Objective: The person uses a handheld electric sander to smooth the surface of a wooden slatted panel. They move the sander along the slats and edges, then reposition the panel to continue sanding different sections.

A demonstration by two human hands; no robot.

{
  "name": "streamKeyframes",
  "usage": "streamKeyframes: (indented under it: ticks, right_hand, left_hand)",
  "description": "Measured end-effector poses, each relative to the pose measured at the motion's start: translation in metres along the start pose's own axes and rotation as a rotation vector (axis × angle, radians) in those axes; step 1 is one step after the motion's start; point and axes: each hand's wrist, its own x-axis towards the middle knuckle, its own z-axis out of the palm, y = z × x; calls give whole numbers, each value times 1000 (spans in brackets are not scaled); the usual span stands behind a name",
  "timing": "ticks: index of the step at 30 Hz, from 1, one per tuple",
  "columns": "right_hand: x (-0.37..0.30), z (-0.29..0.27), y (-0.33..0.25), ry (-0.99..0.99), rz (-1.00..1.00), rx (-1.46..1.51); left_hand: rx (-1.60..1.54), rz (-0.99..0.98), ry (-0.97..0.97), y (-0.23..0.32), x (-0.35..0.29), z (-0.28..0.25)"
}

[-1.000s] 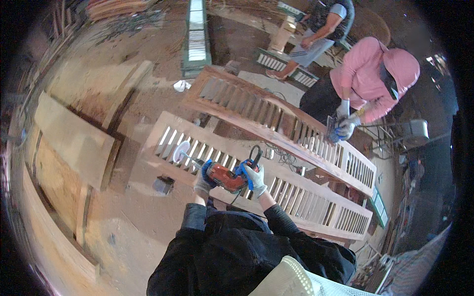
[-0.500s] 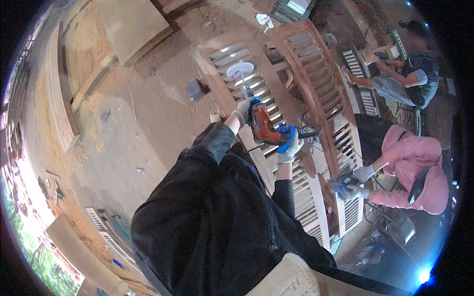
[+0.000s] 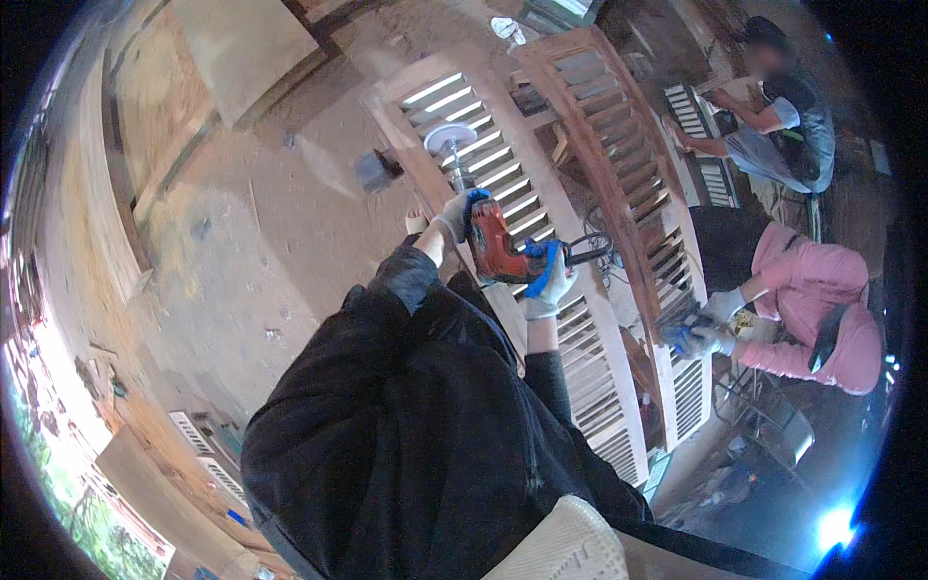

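A red and black power drill (image 3: 497,242) with a round pale sanding disc (image 3: 450,138) on its shaft is held in both of my gloved hands. Around the front of its body, just behind the chuck, my left hand (image 3: 458,215) is closed. My right hand (image 3: 551,275) wraps the rear handle. Beneath the drill lies a louvered wooden shutter (image 3: 604,387), its frame pale and its slats lit. The disc is over the shutter's left side near its far end; whether it touches the wood I cannot tell.
A second, browner shutter (image 3: 633,164) lies to the right. Beyond it, a person in pink (image 3: 812,300) works on it with a gloved hand tool, and another person (image 3: 783,135) sits farther back. A dark block (image 3: 377,171) is left of my shutter; boards (image 3: 246,53) lie far left.
Both hands and the drill have shifted slightly left in the picture, the disc moving toward the shutter's left edge. The pink-clad person's hands have moved up along the brown shutter.
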Motion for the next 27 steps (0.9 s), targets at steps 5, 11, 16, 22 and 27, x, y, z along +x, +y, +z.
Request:
streamKeyframes:
  ticks: [5,11,16,22,27]
  right_hand:
    - [28,-2,-42,-46,-23,-138]
    - [55,63,-80,-176,-35,-166]
    - [103,64,-112,-192,-5,-463]
    - [128,84,-125,-207,70,-597]
    - [113,99,-132,-137,-96,-542]
  left_hand:
    - [-224,-94,4,-7,2,46]
    - [-397,-58,-383,20,33,66]
    - [-620,-73,-430,25,23,116]
    - [-613,-23,-343,41,17,135]
    - [-569,-66,-250,55,19,147]
